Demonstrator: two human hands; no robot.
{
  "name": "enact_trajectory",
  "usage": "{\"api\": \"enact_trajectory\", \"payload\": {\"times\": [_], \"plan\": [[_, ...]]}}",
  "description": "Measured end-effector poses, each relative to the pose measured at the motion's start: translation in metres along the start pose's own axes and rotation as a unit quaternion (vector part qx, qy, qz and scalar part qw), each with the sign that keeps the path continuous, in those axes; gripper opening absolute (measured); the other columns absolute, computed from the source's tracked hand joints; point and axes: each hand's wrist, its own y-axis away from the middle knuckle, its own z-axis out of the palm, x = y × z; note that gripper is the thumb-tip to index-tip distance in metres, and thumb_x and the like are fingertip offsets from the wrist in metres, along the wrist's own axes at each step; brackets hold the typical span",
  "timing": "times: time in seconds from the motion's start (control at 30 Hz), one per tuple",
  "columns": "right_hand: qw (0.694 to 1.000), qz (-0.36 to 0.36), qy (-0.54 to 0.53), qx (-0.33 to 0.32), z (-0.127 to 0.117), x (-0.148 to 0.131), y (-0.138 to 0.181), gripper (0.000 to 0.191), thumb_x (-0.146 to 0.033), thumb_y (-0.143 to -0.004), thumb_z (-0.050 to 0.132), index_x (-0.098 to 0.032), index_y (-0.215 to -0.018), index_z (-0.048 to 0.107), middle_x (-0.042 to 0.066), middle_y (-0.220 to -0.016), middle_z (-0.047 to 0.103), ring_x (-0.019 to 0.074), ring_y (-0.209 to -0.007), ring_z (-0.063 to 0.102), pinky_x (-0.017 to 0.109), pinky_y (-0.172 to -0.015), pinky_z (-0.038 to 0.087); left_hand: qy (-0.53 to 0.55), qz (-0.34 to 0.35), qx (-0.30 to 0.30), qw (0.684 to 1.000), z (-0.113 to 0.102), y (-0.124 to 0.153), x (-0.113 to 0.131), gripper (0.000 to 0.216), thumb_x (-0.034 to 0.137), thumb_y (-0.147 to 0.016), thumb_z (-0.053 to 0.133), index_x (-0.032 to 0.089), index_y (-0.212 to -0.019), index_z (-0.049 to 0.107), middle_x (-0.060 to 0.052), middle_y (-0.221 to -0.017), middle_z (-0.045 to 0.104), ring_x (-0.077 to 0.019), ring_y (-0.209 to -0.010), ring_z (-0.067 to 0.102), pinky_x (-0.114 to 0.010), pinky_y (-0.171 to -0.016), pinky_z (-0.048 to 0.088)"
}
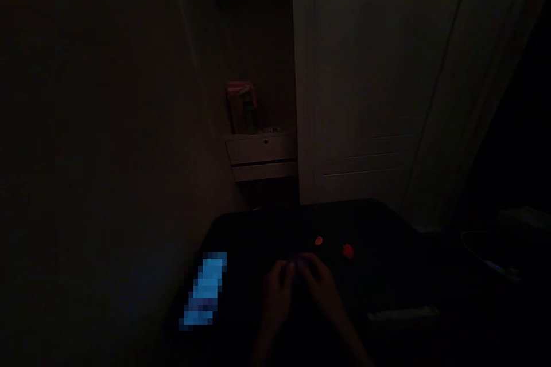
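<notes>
In the dim light my left hand (278,289) and my right hand (322,284) are close together above a dark surface (258,235). The fingers of both are closed around a small dark purple lump (297,264), mostly covered by the fingertips. Its kind is too dark to make out. Beyond the hands lies a small flat red-orange piece (318,240). To the right of that sits a rounder, crumpled-looking red piece (348,250); neither hand touches these two.
A lit, blurred-out blue screen (206,287) lies at left. A long pale strip (402,314) is at front right, and a thin cable (477,252) farther right. Behind stand a pale wardrobe door (357,80) and drawers (262,152) with a red-topped box (241,106) on them.
</notes>
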Motion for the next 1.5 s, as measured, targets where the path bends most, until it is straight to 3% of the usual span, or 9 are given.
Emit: {"api": "enact_trajectory", "payload": {"times": [0.13,0.3,0.63,0.83,1.13,1.5], "plan": [[0.999,0.011,-0.022,0.033,-0.0021,0.0003,-0.0020,0.047,-0.066,-0.083,0.066,-0.021,-0.096,0.071,0.010,-0.098,0.078,0.0292,-0.095,0.072,0.039,-0.087,0.056,0.037,0.001,-0.020,0.999,0.0003,0.0005,0.0003,0.043,0.057,-0.091,0.056,0.017,-0.099,0.070,-0.010,-0.098,0.075,-0.0251,-0.091,0.069,-0.033,-0.082,0.052],[0.997,0.031,-0.066,0.026,-0.0024,0.0056,-0.0042,0.049,-0.065,-0.078,0.073,-0.019,-0.094,0.069,0.012,-0.097,0.077,0.0300,-0.091,0.073,0.040,-0.082,0.057,0.045,-0.007,-0.003,0.999,0.0019,0.0016,-0.0037,0.048,0.060,-0.087,0.059,0.015,-0.098,0.071,-0.010,-0.097,0.076,-0.0260,-0.091,0.069,-0.033,-0.081,0.053],[0.999,0.012,-0.033,0.010,-0.0012,0.0027,-0.0044,0.042,-0.059,-0.083,0.069,-0.020,-0.097,0.071,0.010,-0.099,0.077,0.0292,-0.097,0.071,0.040,-0.088,0.056,0.014,-0.003,0.005,1.000,-0.0019,0.0019,0.0008,0.052,0.065,-0.089,0.052,0.016,-0.094,0.069,-0.009,-0.089,0.073,-0.0240,-0.082,0.067,-0.031,-0.073,0.051],[0.999,-0.005,-0.043,-0.026,-0.0032,0.0029,-0.0029,0.037,-0.048,-0.090,0.065,-0.024,-0.118,0.070,0.008,-0.120,0.074,0.0281,-0.112,0.068,0.040,-0.100,0.051,0.023,-0.009,0.009,1.000,-0.0020,0.0014,0.0010,0.058,0.072,-0.087,0.049,0.017,-0.092,0.068,-0.008,-0.088,0.073,-0.0228,-0.079,0.067,-0.030,-0.072,0.051],[1.000,0.001,0.002,-0.017,-0.0016,0.0040,-0.0022,0.036,-0.055,-0.088,0.065,-0.021,-0.099,0.074,0.006,-0.098,0.077,0.0269,-0.094,0.070,0.035,-0.086,0.053,-0.001,0.001,0.014,1.000,-0.0019,0.0008,-0.0011,0.060,0.073,-0.087,0.048,0.017,-0.090,0.069,-0.010,-0.089,0.073,-0.0251,-0.083,0.067,-0.033,-0.077,0.051],[1.000,-0.008,0.000,-0.016,-0.0007,0.0015,-0.0012,0.040,-0.058,-0.087,0.065,-0.021,-0.097,0.074,0.007,-0.097,0.078,0.0271,-0.091,0.071,0.035,-0.083,0.055,0.013,0.003,0.001,1.000,-0.0026,0.0026,0.0025,0.053,0.068,-0.089,0.051,0.018,-0.092,0.070,-0.009,-0.090,0.074,-0.0244,-0.086,0.068,-0.031,-0.078,0.051]]}}
